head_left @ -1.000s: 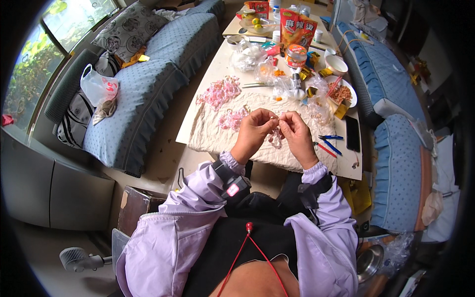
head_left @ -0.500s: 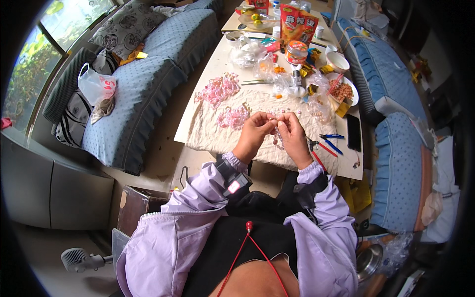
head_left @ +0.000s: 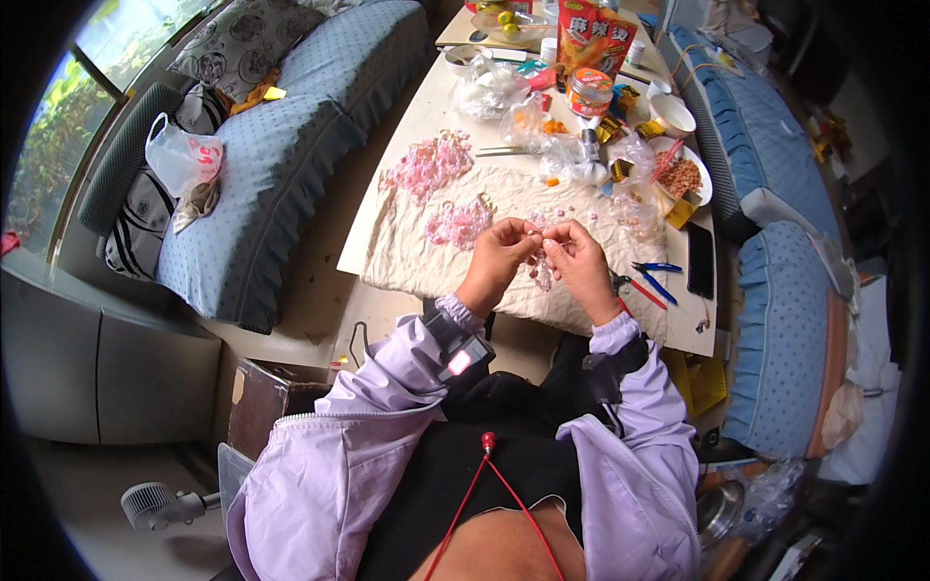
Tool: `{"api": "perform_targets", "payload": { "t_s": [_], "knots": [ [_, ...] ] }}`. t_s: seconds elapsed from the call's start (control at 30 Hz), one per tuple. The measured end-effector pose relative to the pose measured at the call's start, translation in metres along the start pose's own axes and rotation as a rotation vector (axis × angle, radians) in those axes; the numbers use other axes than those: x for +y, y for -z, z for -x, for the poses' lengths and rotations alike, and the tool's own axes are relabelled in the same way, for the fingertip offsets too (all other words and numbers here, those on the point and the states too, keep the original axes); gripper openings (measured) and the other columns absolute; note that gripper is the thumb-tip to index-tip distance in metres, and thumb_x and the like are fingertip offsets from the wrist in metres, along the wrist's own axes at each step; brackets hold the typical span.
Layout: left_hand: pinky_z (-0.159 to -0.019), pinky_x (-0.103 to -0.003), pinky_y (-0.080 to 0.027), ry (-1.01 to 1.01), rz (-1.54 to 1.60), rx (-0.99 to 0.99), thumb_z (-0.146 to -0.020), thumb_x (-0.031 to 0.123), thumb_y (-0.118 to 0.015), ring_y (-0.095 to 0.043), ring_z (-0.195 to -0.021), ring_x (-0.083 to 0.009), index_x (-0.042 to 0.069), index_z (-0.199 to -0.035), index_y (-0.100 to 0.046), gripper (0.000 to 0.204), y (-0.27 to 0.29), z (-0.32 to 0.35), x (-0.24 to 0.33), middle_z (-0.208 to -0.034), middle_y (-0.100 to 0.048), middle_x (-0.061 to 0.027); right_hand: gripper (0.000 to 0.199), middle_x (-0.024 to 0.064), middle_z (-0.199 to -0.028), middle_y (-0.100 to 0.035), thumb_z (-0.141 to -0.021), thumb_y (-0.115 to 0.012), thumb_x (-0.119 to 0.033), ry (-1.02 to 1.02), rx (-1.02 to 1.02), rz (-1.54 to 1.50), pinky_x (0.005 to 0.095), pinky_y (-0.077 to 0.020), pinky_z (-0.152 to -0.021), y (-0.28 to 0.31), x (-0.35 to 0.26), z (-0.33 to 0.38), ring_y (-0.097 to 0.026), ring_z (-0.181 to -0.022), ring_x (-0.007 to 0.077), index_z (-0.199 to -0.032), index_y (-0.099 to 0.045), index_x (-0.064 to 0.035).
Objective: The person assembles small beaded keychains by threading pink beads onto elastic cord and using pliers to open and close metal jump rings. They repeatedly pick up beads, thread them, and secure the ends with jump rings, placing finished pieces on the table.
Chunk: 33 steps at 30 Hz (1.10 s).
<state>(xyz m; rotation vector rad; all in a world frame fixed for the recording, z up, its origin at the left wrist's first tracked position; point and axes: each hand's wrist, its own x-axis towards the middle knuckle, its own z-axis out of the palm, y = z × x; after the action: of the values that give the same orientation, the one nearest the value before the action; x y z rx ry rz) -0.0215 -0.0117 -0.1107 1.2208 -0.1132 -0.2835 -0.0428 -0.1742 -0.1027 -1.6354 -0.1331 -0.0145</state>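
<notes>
Above the cream cloth (head_left: 407, 266) on the table, my left hand (head_left: 499, 259) and my right hand (head_left: 579, 263) meet with their fingertips pinched together. Between them they hold a bead bracelet (head_left: 542, 271), whose pink and clear beads dangle below the fingers. The end at the fingertips is too small to make out. To the left of my hands lies a small heap of pink beaded strands (head_left: 459, 224), and farther off a larger pink bead heap (head_left: 429, 165). Blue-handled pliers (head_left: 661, 281) and red-handled pliers (head_left: 643, 290) rest right of my right hand.
A black phone (head_left: 699, 259) lies at the table's right edge. Beyond the cloth stand a plate of small brown pieces (head_left: 682, 175), a white bowl (head_left: 671, 115), a lidded jar (head_left: 589, 93), a red food packet (head_left: 593, 44) and crumpled plastic bags (head_left: 489, 89). Blue-covered sofas (head_left: 257, 184) flank the table.
My right hand's fingers have shifted slightly at the bracelet, and the hanging beads have swung a little. Both hands stay pinched together; the view has tilted slightly.
</notes>
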Motion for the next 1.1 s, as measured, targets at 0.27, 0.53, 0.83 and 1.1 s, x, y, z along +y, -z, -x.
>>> {"api": "perform_targets", "payload": {
  "t_s": [0.27,0.53,0.83,1.1],
  "knots": [
    [-0.066,-0.027,-0.052,0.048,-0.007,0.04,-0.094,0.008,-0.065,-0.062,-0.07,-0.0109,0.001,-0.098,-0.062,0.009,0.001,-0.007,-0.021,-0.083,-0.066,-0.0037,0.004,0.0019,-0.08,-0.064,-0.091,-0.063,-0.002,-0.014,0.02,0.103,0.0238,-0.0496,-0.061,0.004,0.017,-0.007,-0.06,-0.07,0.0063,-0.092,-0.059,-0.0008],
    [-0.068,-0.026,-0.053,0.229,0.124,0.031,-0.094,0.011,-0.066,-0.062,-0.072,-0.0104,0.002,-0.097,-0.063,0.01,0.011,-0.016,-0.04,-0.085,-0.066,-0.0027,0.007,-0.0019,-0.067,-0.056,-0.091,-0.06,-0.01,-0.153,0.038,0.182,0.0197,-0.0364,-0.043,0.006,0.038,-0.016,-0.048,-0.053,0.0024,-0.09,-0.056,-0.0043],
    [-0.071,-0.024,-0.052,0.287,0.208,0.027,-0.095,0.01,-0.065,-0.058,-0.071,-0.0075,0.004,-0.098,-0.062,0.008,0.027,-0.025,-0.051,-0.085,-0.064,-0.0005,0.008,-0.0022,-0.076,-0.059,-0.094,-0.059,-0.009,-0.216,-0.064,0.084,0.0179,-0.043,-0.053,0.008,0.035,-0.021,-0.053,-0.061,0.0025,-0.099,-0.061,-0.0031],
    [-0.072,-0.024,-0.053,0.374,0.242,0.023,-0.094,0.01,-0.064,-0.06,-0.073,-0.0082,0.005,-0.098,-0.062,0.007,0.033,-0.026,-0.052,-0.086,-0.065,-0.0006,0.014,0.0068,-0.093,-0.062,-0.087,-0.067,-0.001,0.238,-0.128,0.437,0.0292,-0.0524,-0.069,0.016,0.022,-0.018,-0.065,-0.082,0.0187,-0.101,-0.065,-0.0038]
  ]
}}
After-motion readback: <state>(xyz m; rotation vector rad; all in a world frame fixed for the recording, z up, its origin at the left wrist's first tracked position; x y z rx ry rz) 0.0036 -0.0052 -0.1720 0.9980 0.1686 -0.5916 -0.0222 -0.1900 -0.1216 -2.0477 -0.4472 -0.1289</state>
